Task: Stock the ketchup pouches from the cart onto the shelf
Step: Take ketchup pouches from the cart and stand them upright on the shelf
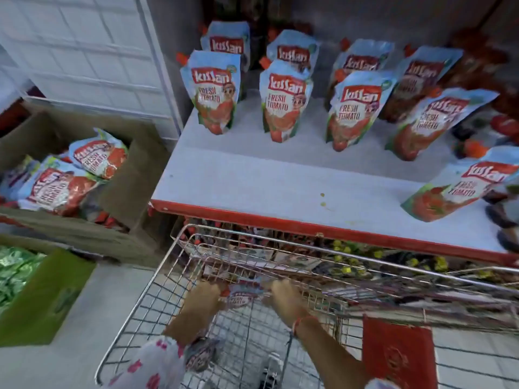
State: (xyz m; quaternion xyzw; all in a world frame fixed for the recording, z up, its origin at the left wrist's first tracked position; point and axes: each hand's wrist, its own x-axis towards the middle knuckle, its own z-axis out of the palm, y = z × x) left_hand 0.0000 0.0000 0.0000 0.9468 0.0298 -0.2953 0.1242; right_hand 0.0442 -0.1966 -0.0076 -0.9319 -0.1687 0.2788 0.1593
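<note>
Both my hands reach down into the wire cart (179,276). My left hand (206,297) and my right hand (285,296) grip the two sides of one ketchup pouch (238,297), red and pale blue, lying in the cart. More pouches (280,259) lie further in, partly hidden by the wires. On the white shelf (280,186) with its red front edge, several ketchup pouches stand upright in two rows, such as one at the front left (214,91). One pouch (460,186) leans near the right edge.
A brown cardboard box (126,186) at the left holds more ketchup pouches (64,189). A green box (45,299) with green packets sits below it. A red flap (398,352) hangs on the cart at the right. A white grid panel (92,46) stands at the upper left.
</note>
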